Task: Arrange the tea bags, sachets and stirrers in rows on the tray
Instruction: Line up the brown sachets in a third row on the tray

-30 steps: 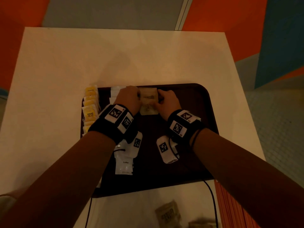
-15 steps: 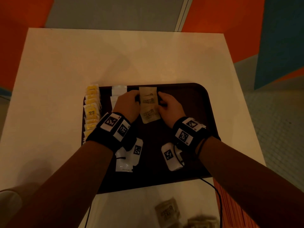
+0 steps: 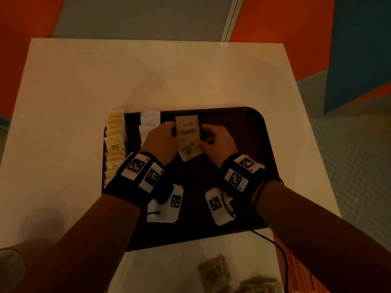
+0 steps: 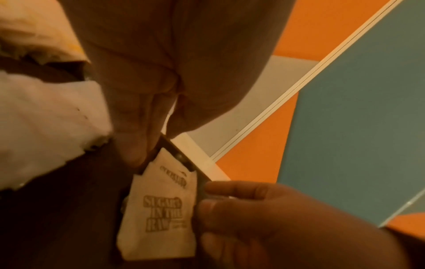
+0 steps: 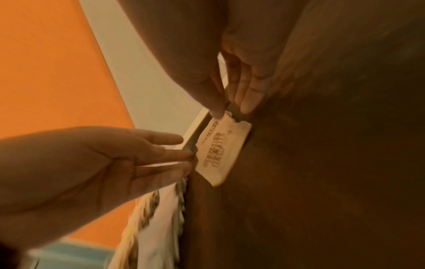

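Note:
A dark brown tray (image 3: 243,134) lies on the white table. Along its left edge runs a column of yellow tea bags (image 3: 114,142), then a column of white sachets (image 3: 149,123). An overlapping row of brown sugar sachets (image 3: 188,136) lies between my hands. My left hand (image 3: 163,140) touches the row's left edge with straight fingers (image 5: 174,156). On the other side, my right hand (image 3: 215,140) touches the right edge with its fingertips (image 4: 207,203). The nearest brown sachet (image 4: 161,218) lies slightly askew.
More brown sachets (image 3: 213,271) lie loose on the table near me, in front of the tray. An orange ribbed thing (image 3: 296,271) shows at the table's near right edge. The tray's right half and near part are bare. A black cable (image 3: 273,242) trails off the tray.
Both hands have slid a little toward me along the brown sachets. The row now reaches further toward me, with its nearest sachet showing askew.

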Available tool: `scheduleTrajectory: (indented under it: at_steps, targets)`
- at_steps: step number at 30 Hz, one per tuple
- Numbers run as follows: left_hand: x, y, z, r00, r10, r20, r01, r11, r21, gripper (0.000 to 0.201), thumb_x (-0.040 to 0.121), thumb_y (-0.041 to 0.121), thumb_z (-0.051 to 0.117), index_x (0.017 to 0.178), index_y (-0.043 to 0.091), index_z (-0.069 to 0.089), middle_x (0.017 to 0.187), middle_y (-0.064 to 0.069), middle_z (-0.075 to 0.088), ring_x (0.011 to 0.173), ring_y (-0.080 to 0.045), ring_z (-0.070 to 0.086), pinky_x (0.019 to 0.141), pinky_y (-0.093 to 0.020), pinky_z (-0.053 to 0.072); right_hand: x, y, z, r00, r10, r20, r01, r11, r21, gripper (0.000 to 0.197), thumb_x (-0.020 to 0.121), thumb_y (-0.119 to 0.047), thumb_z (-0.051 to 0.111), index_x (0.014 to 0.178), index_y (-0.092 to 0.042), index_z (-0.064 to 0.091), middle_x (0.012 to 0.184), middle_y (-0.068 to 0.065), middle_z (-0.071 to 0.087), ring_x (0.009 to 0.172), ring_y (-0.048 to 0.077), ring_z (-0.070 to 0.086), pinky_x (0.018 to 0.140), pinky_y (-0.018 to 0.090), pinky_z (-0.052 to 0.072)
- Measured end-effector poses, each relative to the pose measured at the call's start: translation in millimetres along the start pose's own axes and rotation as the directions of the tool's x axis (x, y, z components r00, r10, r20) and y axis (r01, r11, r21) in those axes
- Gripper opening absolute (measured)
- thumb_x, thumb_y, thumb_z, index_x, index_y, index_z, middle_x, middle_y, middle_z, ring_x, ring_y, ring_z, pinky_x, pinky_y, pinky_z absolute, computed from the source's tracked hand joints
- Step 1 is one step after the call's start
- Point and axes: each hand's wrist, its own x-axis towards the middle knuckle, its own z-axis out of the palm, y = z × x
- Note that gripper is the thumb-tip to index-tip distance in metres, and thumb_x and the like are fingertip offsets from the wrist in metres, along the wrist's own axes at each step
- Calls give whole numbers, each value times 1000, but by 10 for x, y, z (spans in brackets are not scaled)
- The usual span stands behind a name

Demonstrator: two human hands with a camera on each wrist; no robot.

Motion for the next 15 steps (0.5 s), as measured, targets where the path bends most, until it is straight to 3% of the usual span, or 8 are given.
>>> scheduleTrajectory:
  at_steps: [3,7,10,12,15]
  targets:
    - [-95,-7,43,999,-18,37,20,998,-53,38,93,5,37,129,8,45,132,-14,52,120,-27,50,85,-25,39,-82,42,37,999,-2,49,3,1000,-20,43,81,-14,67,122,-15,54,124,8,49,82,10,55,65,12,42]
    - [-129,-13,78,1000,-29,9,29,990,-136,40,92,1,37,130,10,45,133,-12,51,121,-25,49,85,-24,41,-122,72,83,999,0,47,0,1000,-6,36,77,-12,71,110,-11,57,119,8,50,75,10,55,56,6,41]
    - [-130,-33,90,999,-49,-12,46,980,-194,41,92,1,36,131,11,43,134,-14,50,121,-27,50,95,-33,47,-131,71,81,999,9,34,-9,1000,18,33,77,-10,71,107,-11,57,118,8,51,76,10,56,62,13,43]
    - [-132,-40,103,999,-53,3,52,971,-235,41,92,2,35,131,11,42,133,-15,51,119,-28,52,96,-39,49,-129,66,70,999,13,30,-14,1000,18,32,78,-9,70,107,-12,57,118,7,52,77,10,56,66,16,44]
    - [-141,-44,129,999,-42,13,44,965,-259,42,92,2,34,133,10,39,132,-14,52,118,-26,52,91,-35,49,-118,47,53,999,34,40,-35,999,39,31,79,-9,68,107,-13,57,118,6,54,82,11,58,74,21,49]
